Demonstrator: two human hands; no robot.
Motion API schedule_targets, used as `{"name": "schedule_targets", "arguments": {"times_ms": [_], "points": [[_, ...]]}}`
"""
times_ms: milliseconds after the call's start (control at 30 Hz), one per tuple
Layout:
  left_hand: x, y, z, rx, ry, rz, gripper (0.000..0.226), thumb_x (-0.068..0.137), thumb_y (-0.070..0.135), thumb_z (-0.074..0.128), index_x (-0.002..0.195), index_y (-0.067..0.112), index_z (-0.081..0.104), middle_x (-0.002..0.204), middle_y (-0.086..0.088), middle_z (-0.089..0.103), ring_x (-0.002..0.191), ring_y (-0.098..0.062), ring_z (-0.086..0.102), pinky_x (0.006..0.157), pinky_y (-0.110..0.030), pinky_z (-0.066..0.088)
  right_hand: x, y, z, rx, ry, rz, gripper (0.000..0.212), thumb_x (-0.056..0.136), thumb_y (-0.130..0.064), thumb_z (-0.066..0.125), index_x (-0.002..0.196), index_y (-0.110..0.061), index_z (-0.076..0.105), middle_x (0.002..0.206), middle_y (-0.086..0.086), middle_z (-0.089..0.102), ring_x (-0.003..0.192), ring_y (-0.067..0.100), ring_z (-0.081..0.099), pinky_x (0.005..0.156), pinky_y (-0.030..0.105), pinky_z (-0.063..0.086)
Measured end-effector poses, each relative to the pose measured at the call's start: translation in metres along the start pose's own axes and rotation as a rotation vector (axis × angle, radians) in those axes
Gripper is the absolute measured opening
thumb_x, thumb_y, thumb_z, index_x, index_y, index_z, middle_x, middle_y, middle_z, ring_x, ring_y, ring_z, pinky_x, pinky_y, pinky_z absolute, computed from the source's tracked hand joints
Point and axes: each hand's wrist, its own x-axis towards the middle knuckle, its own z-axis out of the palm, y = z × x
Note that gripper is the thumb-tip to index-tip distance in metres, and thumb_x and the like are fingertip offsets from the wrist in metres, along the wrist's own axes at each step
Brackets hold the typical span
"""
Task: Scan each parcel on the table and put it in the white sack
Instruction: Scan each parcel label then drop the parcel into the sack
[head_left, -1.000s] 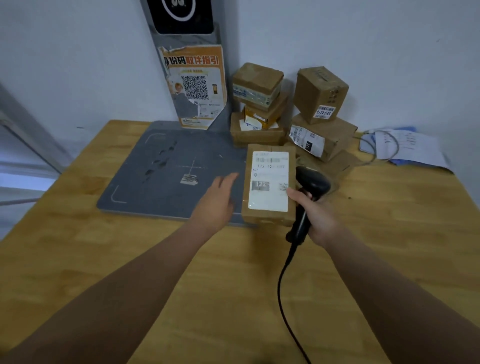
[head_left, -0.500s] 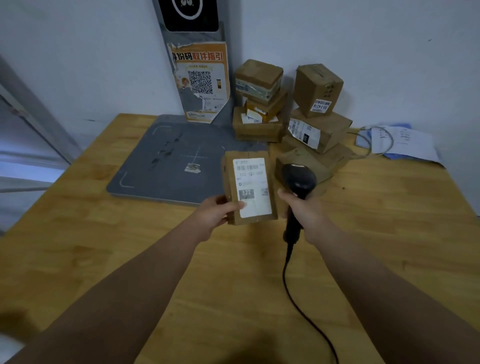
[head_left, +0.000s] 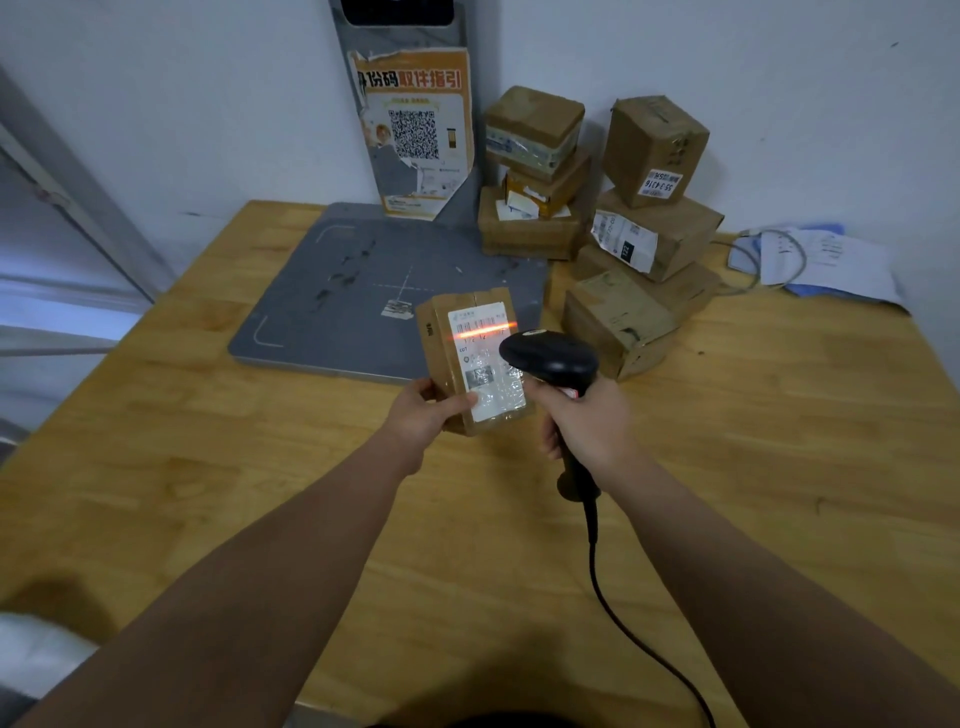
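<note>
**A:** Where's the parcel (head_left: 467, 353)?
**B:** Up off the table (head_left: 779, 441), red beam (head_left: 480, 332) across its label. The left hand (head_left: 423, 413) pinches its 7 o'clock corner, and the right hand (head_left: 589, 428) wraps the scanner (head_left: 550, 358) at 3 o'clock.
**A:** Handling?
**B:** Looks light. Stiff cardboard, slick tape, so grip the long edges. The stack (head_left: 649, 239) waits at 1 o'clock.

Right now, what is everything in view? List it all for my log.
table: one, wooden, fills the view
held parcel: one, brown with white label, lifted over the table, red scan line across its label
stacked parcels: about seven, brown, far side by the wall
scanner: one, black, corded, aimed at the held parcel
grey pad: one, far left of the table
poster: one, orange with QR code, upright behind the grey pad
papers: a few, white and blue, far right
left hand: holds the held parcel
right hand: grips the scanner
</note>
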Motion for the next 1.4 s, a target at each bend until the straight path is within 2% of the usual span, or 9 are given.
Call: {"name": "schedule_targets", "arguments": {"times_ms": [133,300,500,833,933,1000,1067,1233,1400], "points": [[0.002,-0.001,-0.002,0.009,0.014,0.012,0.056,0.078,0.019,0.079,0.128,0.011,0.055,0.118,-0.002,0.065,0.094,-0.012,0.065,0.072,-0.021,0.049,-0.002,-0.004,0.001,0.007,-0.016,0.002,0.033,0.09,-0.029,0.066,0.067,-0.006,0.063,0.044,0.0,0.059,0.042,0.013,0.06,0.047,0.024,0.048],[0.005,-0.002,-0.005,0.015,0.022,0.003,0.061,0.076,0.02,0.081,0.129,0.01,0.054,0.118,-0.003,0.066,0.1,-0.016,0.065,0.086,-0.03,0.051,-0.003,-0.009,0.001,-0.014,-0.029,-0.022,0.033,0.09,-0.029,0.065,0.067,-0.006,0.063,0.045,0.0,0.059,0.042,0.013,0.06,0.048,0.023,0.049],[0.005,-0.002,-0.005,0.015,0.03,0.002,0.06,0.077,0.019,0.079,0.13,0.009,0.053,0.12,-0.003,0.065,0.095,-0.012,0.065,0.074,-0.023,0.049,-0.003,-0.008,0.0,-0.016,-0.036,-0.018,0.032,0.09,-0.029,0.065,0.068,-0.006,0.063,0.045,0.001,0.059,0.043,0.015,0.061,0.047,0.025,0.049],[0.004,-0.002,-0.003,0.044,0.071,-0.014,0.063,0.077,0.019,0.08,0.131,0.01,0.05,0.122,-0.002,0.062,0.108,-0.023,0.063,0.099,-0.043,0.05,-0.005,-0.02,-0.005,-0.068,-0.012,-0.024,0.033,0.089,-0.026,0.064,0.063,-0.005,0.061,0.041,0.0,0.056,0.04,0.014,0.059,0.048,0.027,0.05],[0.005,-0.001,-0.002,-0.001,0.047,-0.019,0.052,0.079,0.017,0.077,0.125,0.009,0.054,0.118,-0.002,0.065,0.098,-0.017,0.065,0.09,-0.034,0.053,-0.005,-0.023,-0.008,-0.083,0.02,-0.049,0.034,0.089,-0.026,0.064,0.061,-0.006,0.061,0.042,0.001,0.056,0.04,0.012,0.058,0.05,0.028,0.052],[0.003,0.002,0.001,-0.026,0.037,-0.03,0.044,0.083,0.019,0.075,0.121,0.011,0.056,0.115,0.0,0.065,0.095,-0.013,0.063,0.084,-0.028,0.051,-0.005,-0.018,-0.008,-0.098,0.026,-0.045,0.035,0.09,-0.027,0.063,0.061,-0.008,0.061,0.044,0.0,0.057,0.039,0.008,0.057,0.05,0.022,0.051],[0.003,0.003,0.003,-0.054,0.04,-0.04,0.043,0.084,0.023,0.074,0.123,0.012,0.058,0.116,-0.001,0.066,0.103,-0.016,0.062,0.088,-0.029,0.05,-0.006,-0.009,-0.005,-0.127,0.02,-0.031,0.036,0.091,-0.03,0.063,0.062,-0.008,0.061,0.047,0.001,0.059,0.039,0.005,0.056,0.046,0.015,0.047],[0.005,0.004,0.004,-0.064,0.046,-0.053,0.046,0.082,0.027,0.075,0.123,0.012,0.06,0.117,-0.003,0.067,0.108,-0.016,0.063,0.095,-0.032,0.051,-0.005,0.008,0.001,-0.092,0.049,0.049,0.033,0.09,-0.033,0.064,0.071,-0.006,0.064,0.052,0.004,0.061,0.041,0.008,0.059,0.048,0.019,0.049],[0.004,0.003,0.005,-0.005,0.028,-0.032,0.044,0.083,0.023,0.075,0.121,0.012,0.057,0.114,0.001,0.065,0.09,-0.008,0.062,0.068,-0.019,0.048,-0.001,-0.005,-0.003,-0.124,0.014,0.055,0.031,0.089,-0.031,0.064,0.07,-0.007,0.063,0.047,0.001,0.06,0.039,0.009,0.057,0.047,0.021,0.049]]}}
